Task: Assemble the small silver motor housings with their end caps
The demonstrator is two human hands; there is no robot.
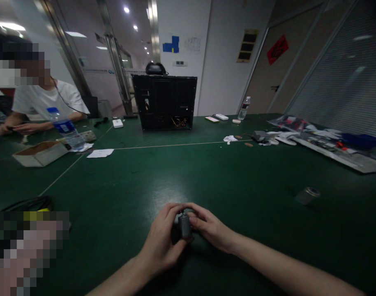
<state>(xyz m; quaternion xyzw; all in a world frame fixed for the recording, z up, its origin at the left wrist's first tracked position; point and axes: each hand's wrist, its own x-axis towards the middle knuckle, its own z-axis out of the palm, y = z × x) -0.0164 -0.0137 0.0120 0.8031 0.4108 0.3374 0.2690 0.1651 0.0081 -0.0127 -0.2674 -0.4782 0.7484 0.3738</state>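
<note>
A small electric motor [185, 226], a grey metal cylinder with a thin stub on top, stands upright between my two hands near the front of the green table. My left hand [160, 236] curls round its left side, with the thumb low at its base and the fingers arched over the far side. From the right, my right hand [211, 226] closes on it with bent fingers near its upper part. Some fingertips are hidden behind the motor. Farther right, an open-ended metal cylinder [307, 195] lies tilted on the table, apart from both hands.
Black cables [30, 203] lie at the near left. Beyond are a cardboard box [41, 154], a water bottle [66, 127] and paper [100, 153]. A black casing [164, 102] stands at the back. A cluttered tray [338, 152] is on the right. A person [52, 98] sits at left.
</note>
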